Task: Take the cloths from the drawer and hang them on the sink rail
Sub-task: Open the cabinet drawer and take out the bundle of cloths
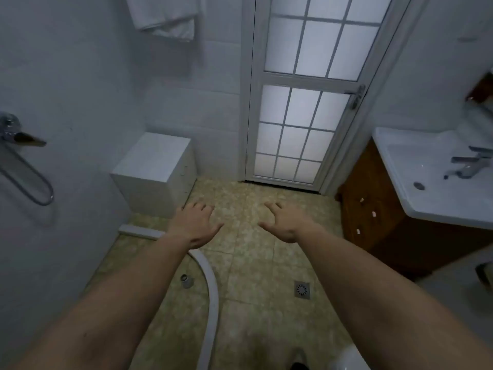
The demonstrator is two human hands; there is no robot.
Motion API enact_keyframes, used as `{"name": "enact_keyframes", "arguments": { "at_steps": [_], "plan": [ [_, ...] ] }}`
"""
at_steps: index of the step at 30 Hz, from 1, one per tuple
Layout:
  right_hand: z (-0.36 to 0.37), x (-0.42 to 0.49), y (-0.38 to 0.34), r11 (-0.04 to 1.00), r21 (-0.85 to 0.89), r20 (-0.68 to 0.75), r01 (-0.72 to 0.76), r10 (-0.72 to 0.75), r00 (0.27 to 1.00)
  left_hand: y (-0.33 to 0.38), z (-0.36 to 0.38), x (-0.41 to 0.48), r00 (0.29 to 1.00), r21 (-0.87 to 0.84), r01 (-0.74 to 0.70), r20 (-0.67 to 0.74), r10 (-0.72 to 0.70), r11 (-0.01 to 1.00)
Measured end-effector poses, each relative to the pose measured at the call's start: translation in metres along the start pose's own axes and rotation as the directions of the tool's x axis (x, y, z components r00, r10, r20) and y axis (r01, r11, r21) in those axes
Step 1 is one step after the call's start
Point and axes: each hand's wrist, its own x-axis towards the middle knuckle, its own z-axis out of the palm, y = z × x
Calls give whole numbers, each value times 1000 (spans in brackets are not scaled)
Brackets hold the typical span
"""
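Hovering: left hand [196, 225] spread, empty; right hand [286, 222] spread, empty | cabinet [378, 236] (wooden, small knobs) right; sink [392, 166] above it

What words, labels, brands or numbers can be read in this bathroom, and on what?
None can be read. The sink tap, door handle, shower mixer and wooden drawer fronts show no legible mark; any brand on them is too small or blurred.

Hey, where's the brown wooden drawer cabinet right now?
In the head view, the brown wooden drawer cabinet stands on the right, beneath the white ceramic sink and just right of the frosted-glass door.
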Motion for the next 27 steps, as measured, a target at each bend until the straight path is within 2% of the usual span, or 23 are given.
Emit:
{"name": "enact_keyframes", "arguments": {
  "at_steps": [6,12,15,19,23,27],
  "plan": [
    [-11,55,35,1000,-19,36,22,-21,999,11,2,42,999,25,36,26,-36,999],
    [-34,140,86,992,-36,79,118,-114,990,23,-4,113,981,44,178,74,-181,983],
    [-49,189,114,985,-22,90,171,-168,982,40,-5,149,973,47,201,104,-205,978],
    [-59,240,140,972,-88,117,216,-205,972,56,-12,189,967,39,248,53,-249,968],
    [-60,292,142,960,-112,173,255,-234,957,50,-18,221,956,26,285,71,-286,958],
    [-59,341,116,947,-112,221,300,-271,937,13,-14,253,931,9,345,125,-343,939]
  ]
}}
